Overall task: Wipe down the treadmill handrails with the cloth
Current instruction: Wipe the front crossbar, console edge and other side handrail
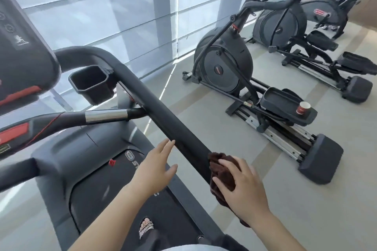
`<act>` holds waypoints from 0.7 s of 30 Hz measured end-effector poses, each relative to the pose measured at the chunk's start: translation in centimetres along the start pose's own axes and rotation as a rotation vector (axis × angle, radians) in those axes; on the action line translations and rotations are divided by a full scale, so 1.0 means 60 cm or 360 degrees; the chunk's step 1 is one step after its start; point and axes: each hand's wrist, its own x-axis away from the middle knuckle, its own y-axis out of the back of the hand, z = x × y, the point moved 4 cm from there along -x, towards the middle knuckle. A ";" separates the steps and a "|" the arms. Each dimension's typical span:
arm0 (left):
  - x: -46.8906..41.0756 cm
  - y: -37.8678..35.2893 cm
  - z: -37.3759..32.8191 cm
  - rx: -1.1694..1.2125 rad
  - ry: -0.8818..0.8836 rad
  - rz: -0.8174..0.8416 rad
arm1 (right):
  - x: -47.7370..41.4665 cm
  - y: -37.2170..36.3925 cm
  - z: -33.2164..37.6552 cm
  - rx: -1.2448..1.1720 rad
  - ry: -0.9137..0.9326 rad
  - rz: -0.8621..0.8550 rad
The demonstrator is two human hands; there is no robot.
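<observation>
Dark brown, the cloth [223, 173] is bunched under the right hand [243, 185], which is clamped around it against the near end of the right handrail [163, 114]. The left hand [156, 167] is spread and empty, its fingertips at or just beside the rail's inner side; I cannot tell whether they touch. To do this stroke well, wrap the cloth around the bar so the underside is caught, and draw it along the full length toward the cup holder [91, 82], steadying with the free hand. The rail looks matte black and smooth. Around it, pale grey floor [306, 220], shaded windows [102, 6], and two elliptical trainers [244, 79], one carrying a paper cup [304, 107].
</observation>
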 end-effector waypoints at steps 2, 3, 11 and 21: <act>0.030 -0.004 -0.003 -0.0001 0.0101 -0.0083 | -0.006 -0.014 0.026 0.0222 0.0219 0.0009; 0.045 -0.005 -0.006 -0.0007 0.0164 -0.0125 | -0.013 -0.024 0.041 0.0344 0.0339 0.0015; 0.172 -0.013 -0.029 0.0054 0.0543 -0.0436 | -0.141 -0.099 0.162 0.0613 0.0757 0.0155; 0.214 -0.057 -0.060 0.0118 0.0679 -0.0399 | -0.064 -0.066 0.098 0.0602 0.0875 0.0293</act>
